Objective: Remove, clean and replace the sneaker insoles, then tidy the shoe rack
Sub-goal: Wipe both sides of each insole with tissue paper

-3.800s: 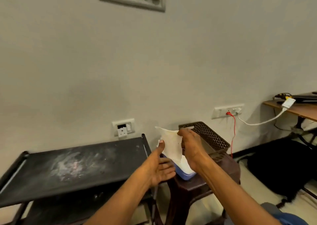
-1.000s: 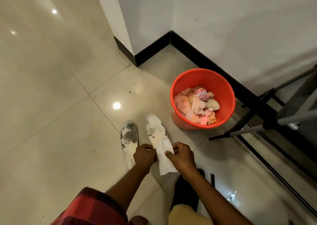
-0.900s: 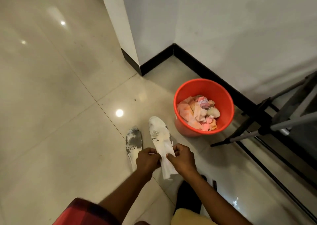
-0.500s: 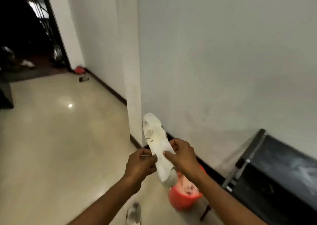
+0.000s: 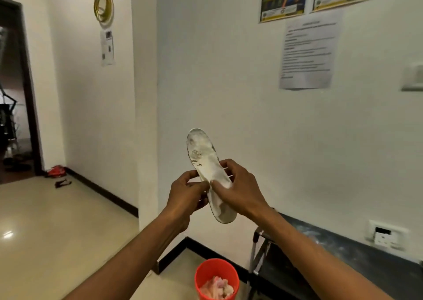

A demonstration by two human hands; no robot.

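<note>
The insole had been lifted off the floor and was held in the air above the red bucket. The left hand pinched one edge; the right hand gripped the middle. Wiping appeared ready to begin.

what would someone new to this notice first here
A stained white insole is held up mid-frame against the pale wall, gripped around its middle by the left hand and the right hand. Next comes the bright orange bucket of crumpled scraps on the floor at the bottom edge, beside a black rack at the lower right.
</note>
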